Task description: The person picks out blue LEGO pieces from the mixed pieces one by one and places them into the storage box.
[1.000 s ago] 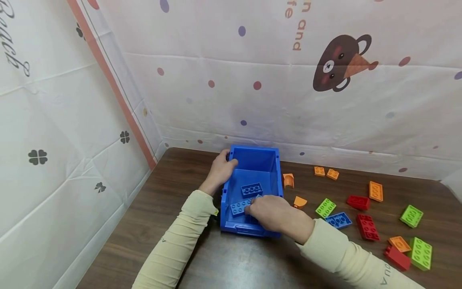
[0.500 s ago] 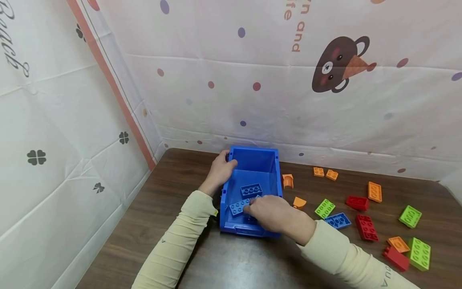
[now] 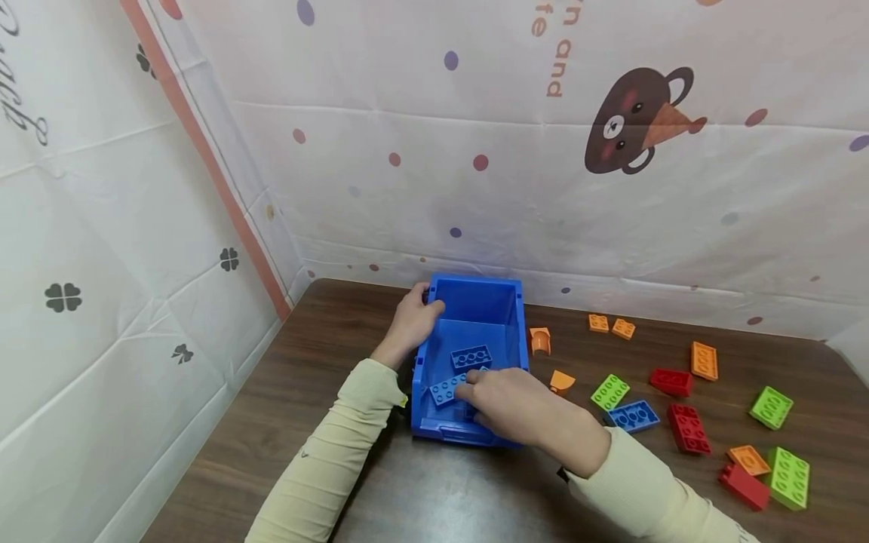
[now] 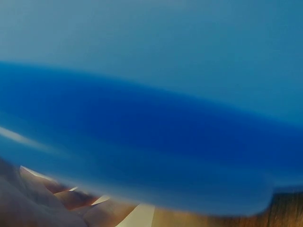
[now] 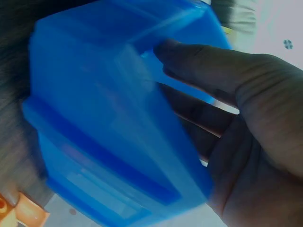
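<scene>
In the head view, a blue plastic bin point(image 3: 468, 296) stands on the dark wooden table. My left hand point(image 3: 411, 320) grips its left wall, thumb over the rim and fingers outside. My right hand point(image 3: 512, 403) reaches over the right wall into the front part, fingers curled low over the bricks. One blue brick point(image 3: 444, 390) lies studs up beside those fingers. Another blue brick point(image 3: 471, 357) rests behind it. In the right wrist view the bin wall hides the tips of my fingers point(image 5: 199, 113), so whether they pinch a brick is unclear. The left wrist view is mostly blurred blue bin point(image 4: 142, 127).
Right of the bin lie orange pieces point(image 3: 540, 341), a green brick point(image 3: 610, 392) touching a blue brick point(image 3: 633, 416), and red bricks point(image 3: 689, 429). Farther right are more green point(image 3: 789, 478), red and orange pieces. A printed cloth point(image 3: 380, 204) hangs behind and left of the table.
My right wrist and forearm have shifted slightly right and down, while the right fingers stay inside the bin. My left hand keeps its grip on the wall.
</scene>
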{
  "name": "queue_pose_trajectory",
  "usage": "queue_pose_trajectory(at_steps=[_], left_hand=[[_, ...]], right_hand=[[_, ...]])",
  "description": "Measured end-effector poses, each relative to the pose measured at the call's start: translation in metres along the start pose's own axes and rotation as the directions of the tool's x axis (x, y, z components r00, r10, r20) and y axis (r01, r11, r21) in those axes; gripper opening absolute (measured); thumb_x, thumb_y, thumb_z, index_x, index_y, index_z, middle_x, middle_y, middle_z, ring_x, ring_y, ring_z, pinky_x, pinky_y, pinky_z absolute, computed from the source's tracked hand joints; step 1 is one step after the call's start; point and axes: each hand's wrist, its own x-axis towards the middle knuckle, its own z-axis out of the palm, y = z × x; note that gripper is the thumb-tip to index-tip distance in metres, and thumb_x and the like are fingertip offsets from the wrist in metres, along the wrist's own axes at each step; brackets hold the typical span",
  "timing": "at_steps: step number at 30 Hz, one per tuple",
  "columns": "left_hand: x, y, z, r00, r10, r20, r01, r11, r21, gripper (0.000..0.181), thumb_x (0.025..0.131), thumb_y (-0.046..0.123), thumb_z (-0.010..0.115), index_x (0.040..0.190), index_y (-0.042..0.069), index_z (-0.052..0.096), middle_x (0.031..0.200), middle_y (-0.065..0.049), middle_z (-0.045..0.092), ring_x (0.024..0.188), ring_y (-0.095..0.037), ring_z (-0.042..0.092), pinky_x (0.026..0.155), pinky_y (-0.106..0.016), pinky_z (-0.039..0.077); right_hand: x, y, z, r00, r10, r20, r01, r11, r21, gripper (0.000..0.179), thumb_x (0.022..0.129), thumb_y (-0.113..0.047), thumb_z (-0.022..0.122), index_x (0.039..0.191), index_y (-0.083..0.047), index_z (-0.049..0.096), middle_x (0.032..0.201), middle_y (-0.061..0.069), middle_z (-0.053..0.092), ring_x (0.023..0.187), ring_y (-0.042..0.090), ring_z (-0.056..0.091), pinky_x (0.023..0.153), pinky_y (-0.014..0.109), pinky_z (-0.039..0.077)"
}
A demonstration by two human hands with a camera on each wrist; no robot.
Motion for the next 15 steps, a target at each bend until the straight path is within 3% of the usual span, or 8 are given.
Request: queue_pose_trajectory(at_steps=[7, 15], left_hand=[[0.0, -0.001, -0.001, 1.0, 0.005, 0.005, -0.005, 1.0, 0.011, 0.055, 0.106, 0.02, 0.052, 0.157, 0.003, 0.044, 0.149, -0.022, 0.056, 0.126, -0.041, 0.061, 0.101, -0.064, 0.052], [0.0, 0.0, 0.0, 1.0, 0.014, 0.005, -0.014, 1.0, 0.015, 0.054, 0.105, 0.019, 0.053, 0.156, 0.002, 0.044, 0.148, -0.023, 0.057, 0.126, -0.042, 0.061, 0.101, -0.065, 0.052]], right_hand=[[-0.01, -0.003, -0.015, 0.998, -0.013, -0.068, 0.014, 1.0, 0.026, 0.029, 0.091, -0.016, 0.086, 0.117, -0.009, 0.077, 0.104, 0.007, 0.075, 0.087, 0.02, 0.073, 0.075, 0.036, 0.064], [-0.024, -0.002, -0.027, 0.993, 0.002, -0.122, 0.0, 1.0, 0.016, 0.032, 0.089, -0.018, 0.088, 0.117, -0.01, 0.076, 0.102, 0.005, 0.073, 0.083, 0.016, 0.07, 0.071, 0.031, 0.063]])
